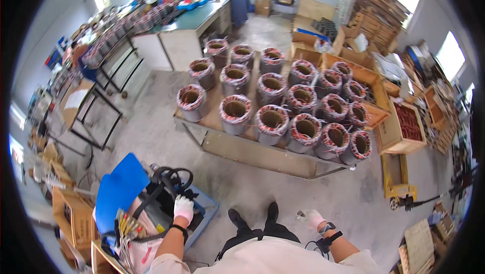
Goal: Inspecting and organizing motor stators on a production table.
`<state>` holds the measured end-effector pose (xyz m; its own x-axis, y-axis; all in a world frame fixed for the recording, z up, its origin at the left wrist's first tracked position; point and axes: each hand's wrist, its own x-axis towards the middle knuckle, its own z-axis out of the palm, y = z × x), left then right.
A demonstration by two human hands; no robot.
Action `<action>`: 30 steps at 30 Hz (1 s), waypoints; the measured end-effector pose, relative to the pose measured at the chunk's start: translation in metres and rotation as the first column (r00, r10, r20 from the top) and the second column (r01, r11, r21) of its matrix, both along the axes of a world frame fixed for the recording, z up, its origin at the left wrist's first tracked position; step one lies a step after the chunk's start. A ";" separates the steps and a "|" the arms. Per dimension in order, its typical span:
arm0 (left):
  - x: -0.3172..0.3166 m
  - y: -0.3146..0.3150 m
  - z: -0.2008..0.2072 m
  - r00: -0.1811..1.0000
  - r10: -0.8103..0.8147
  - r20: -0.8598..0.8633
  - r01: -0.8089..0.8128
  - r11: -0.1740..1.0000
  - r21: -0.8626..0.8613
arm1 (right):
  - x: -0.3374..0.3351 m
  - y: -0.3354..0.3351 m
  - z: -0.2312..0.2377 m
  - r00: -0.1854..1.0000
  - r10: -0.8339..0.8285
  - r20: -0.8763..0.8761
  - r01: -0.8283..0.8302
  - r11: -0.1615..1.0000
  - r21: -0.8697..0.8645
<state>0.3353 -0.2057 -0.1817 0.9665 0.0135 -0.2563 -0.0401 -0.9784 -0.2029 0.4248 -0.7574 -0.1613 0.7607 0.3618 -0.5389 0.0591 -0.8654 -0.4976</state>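
My left hand (183,209), in a white glove, rests at the black bent hoses or cables (172,179) of a blue-framed cart (208,208). Its fingers are curled and pressed together over a dark part, which they mostly hide. A blue panel (123,183) leans up at the cart's far left, and a bundle of wires with yellow and red ends (129,228) hangs beside it. Out to my right, my right hand (309,218), also gloved, hovers above the floor with its fingers loosely apart and nothing in them.
Ahead stands a low table (227,147) crowded with several grey motor stators (235,115) with pink-white windings. A yellow pallet jack (399,183) and wooden crate (404,132) stand to the right. People (81,54) work at benches back left. Boards (419,248) lie at lower right.
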 end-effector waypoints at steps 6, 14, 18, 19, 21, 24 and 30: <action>-0.002 0.005 0.002 0.995 -0.046 -0.086 0.050 0.998 0.049 | -0.025 -0.015 0.006 0.989 -0.148 0.010 0.148 0.989 -0.004; -0.011 0.019 -0.021 0.999 -0.036 -0.003 0.036 0.999 -0.031 | -0.062 -0.031 -0.009 0.954 -0.298 -0.002 0.298 0.953 -0.045; -0.005 0.019 -0.026 0.994 -0.022 -0.108 0.014 0.997 -0.073 | -0.076 -0.056 -0.022 0.943 -0.332 -0.002 0.331 0.941 -0.065; -0.009 0.022 -0.033 0.997 -0.058 -0.049 0.055 0.997 -0.062 | -0.077 -0.063 -0.024 0.938 -0.346 0.008 0.345 0.937 -0.057; 0.062 -0.037 0.047 0.966 -0.241 -0.095 0.247 0.967 0.058 | -0.084 -0.087 -0.023 0.930 -0.368 0.019 0.368 0.928 -0.056; 0.063 -0.057 0.048 0.956 -0.292 -0.029 0.294 0.955 0.043 | -0.088 -0.129 -0.013 0.905 -0.426 0.013 0.425 0.900 -0.100; 0.072 -0.138 0.037 0.994 -0.018 -0.108 0.022 0.999 0.043 | -0.115 -0.258 -0.078 0.839 -0.543 0.009 0.543 0.838 -0.054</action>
<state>0.4078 -0.3439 -0.1451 0.9335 0.0080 -0.3586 -0.0835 -0.9675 -0.2389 0.3100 -1.0152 -0.2393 0.8233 -0.1370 -0.5508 -0.4311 -0.7821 -0.4498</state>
